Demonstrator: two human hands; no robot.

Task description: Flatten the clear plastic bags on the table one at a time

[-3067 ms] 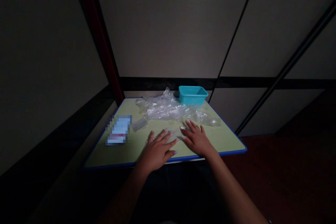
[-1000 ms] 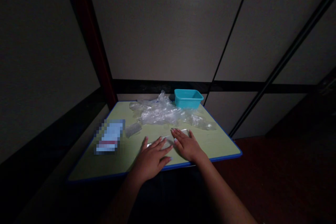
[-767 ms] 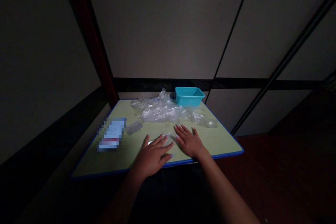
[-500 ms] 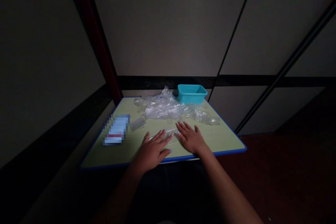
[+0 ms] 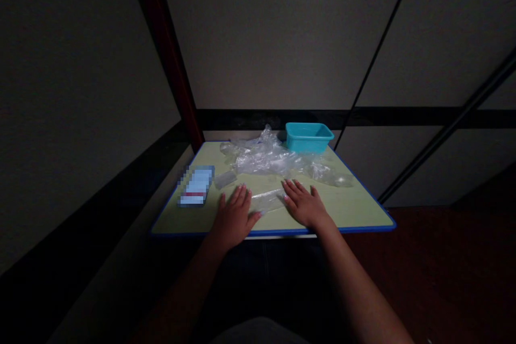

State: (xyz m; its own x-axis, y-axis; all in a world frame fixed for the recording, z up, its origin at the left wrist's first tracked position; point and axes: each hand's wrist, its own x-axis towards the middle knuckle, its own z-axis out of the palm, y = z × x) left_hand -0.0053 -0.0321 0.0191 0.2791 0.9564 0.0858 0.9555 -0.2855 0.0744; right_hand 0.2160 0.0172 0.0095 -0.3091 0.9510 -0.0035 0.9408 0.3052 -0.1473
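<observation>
A clear flat plastic piece (image 5: 267, 200) lies on the yellow-green tabletop (image 5: 355, 209) near its front edge. At its left end my left hand (image 5: 234, 219) rests palm down with its fingers apart, the thumb touching the plastic. My right hand (image 5: 304, 205) lies flat at the other end, fingers spread, with fingertips on or beside the plastic. Neither hand grips anything. Behind them spreads a heap of crumpled clear plastic bags (image 5: 270, 158).
A turquoise basket (image 5: 308, 143) stands at the back right of the table. A phone with a lit, pixelated screen (image 5: 196, 186) lies at the left, beside a small grey translucent piece (image 5: 226, 179). Panelled walls border the table behind and left.
The whole view has shifted, with the table now further right. My left hand has moved apart from my right, and more of the flat plastic shows between them.
</observation>
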